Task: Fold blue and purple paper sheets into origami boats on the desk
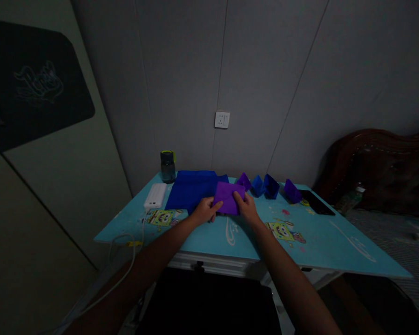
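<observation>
Both my hands hold a purple sheet of paper [226, 195] just above the light blue table [321, 242]. My left hand [205, 210] pinches its lower left corner with closed fingers. My right hand [246, 207] grips its right edge, fingers closed on the paper. The sheet looks partly folded, with a crease across it. A stack of dark blue paper [190, 188] lies flat just behind my left hand.
Several small folded paper shapes, purple [243, 180], blue [267, 185] and purple [292, 190], line the table's back edge. A white power bank [155, 195] with a cable, a dark bottle [168, 166] and a black phone [317, 202] also lie there. A bed stands at the right.
</observation>
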Demonstrator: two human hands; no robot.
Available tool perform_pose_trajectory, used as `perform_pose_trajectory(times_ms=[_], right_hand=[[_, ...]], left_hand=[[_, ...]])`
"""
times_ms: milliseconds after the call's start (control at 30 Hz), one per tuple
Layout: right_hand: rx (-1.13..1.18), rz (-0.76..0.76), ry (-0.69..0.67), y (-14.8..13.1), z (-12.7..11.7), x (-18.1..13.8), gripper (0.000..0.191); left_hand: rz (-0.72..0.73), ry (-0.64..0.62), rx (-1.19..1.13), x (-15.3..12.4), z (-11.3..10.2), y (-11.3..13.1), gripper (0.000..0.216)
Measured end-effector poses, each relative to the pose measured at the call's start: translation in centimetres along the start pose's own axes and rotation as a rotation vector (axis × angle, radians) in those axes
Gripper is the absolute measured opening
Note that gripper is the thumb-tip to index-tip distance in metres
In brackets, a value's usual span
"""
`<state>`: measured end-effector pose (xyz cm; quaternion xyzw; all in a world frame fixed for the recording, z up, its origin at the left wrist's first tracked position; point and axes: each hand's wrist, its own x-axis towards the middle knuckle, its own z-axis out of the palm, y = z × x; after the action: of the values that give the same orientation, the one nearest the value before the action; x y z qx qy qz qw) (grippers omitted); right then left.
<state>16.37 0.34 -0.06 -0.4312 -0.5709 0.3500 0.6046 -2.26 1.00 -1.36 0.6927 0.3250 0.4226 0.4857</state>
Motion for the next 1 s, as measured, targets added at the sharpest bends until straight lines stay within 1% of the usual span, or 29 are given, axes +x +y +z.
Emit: perform_pose_trajectory(times_ms=[67, 133, 233, 333, 467, 600, 800, 900, 1000], right_hand=[[-0.053, -0.065, -0.022, -0.4, 0.1, -0.1, 0.048], [-0.1, -0.118, -0.031, -0.6, 0.3, -0.2, 0.051], [-0.148, -0.143, 0.003, -0.5, 0.6, -0.3, 0.061], [-0.208, -0.17, 0.053, -0.5, 0.8, -0.4, 0.067], [-0.298, -0.211, 0.13, -1.0, 1.2, -0.7, 0.067], [-0.279, -0.244, 0.146, -1.5, 1.6, -0.9, 0.068], [-0.315, -0.321, 0.159, -1.4, 1.9, -1.0, 0.069], [-0.363, -0.396, 0.191, -1.1, 1.9, -0.8, 0.064], [-0.461, -0.502, 0.223, -1.1, 1.6, -0.7, 0.045]], left_hand=[[-0.058, -0.088, -0.043, -0.1, 0.3, -0.1, 0.049], [-0.105, -0.143, -0.07, -0.2, 0.5, -0.2, 0.051], [-0.108, -0.117, -0.059, -0.1, 0.7, -0.2, 0.053], [-0.093, -0.108, -0.057, 0.0, 0.7, 0.0, 0.055], [-0.108, -0.105, -0.074, 0.0, 0.7, 0.3, 0.067], [-0.109, -0.092, -0.059, 0.0, 0.6, 0.8, 0.084], [-0.113, -0.049, -0.083, 0.1, 0.7, 0.7, 0.086], [-0.129, -0.001, -0.081, 0.4, 1.1, 0.3, 0.085], [-0.152, 0.039, -0.086, 0.6, 1.5, 0.2, 0.082]])
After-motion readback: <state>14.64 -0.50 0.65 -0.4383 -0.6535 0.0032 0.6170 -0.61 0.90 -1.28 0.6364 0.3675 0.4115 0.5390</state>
